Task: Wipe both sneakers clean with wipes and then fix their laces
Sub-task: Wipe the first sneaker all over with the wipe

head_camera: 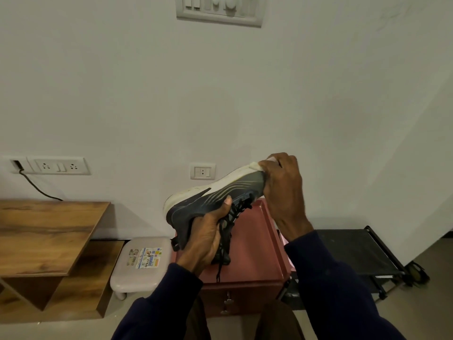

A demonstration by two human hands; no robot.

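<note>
A dark blue sneaker point(196, 204) with a white sole is held up in the air, sole turned up and away, toe to the upper right. My left hand point(206, 239) grips it around the heel and collar, thumb on its side. My right hand point(282, 187) is curled over the toe and presses a white wipe point(272, 160) against the sole's tip; only a small edge of the wipe shows. Black laces point(226, 244) hang loose below the shoe. No second sneaker is in view.
Under the shoe stands a reddish cabinet point(255, 256) with knobs on its front. A pale plastic stool point(141, 261) is left of it, a wooden shelf unit point(46, 236) further left, a black rack point(362, 253) on the right. A white wall stands behind.
</note>
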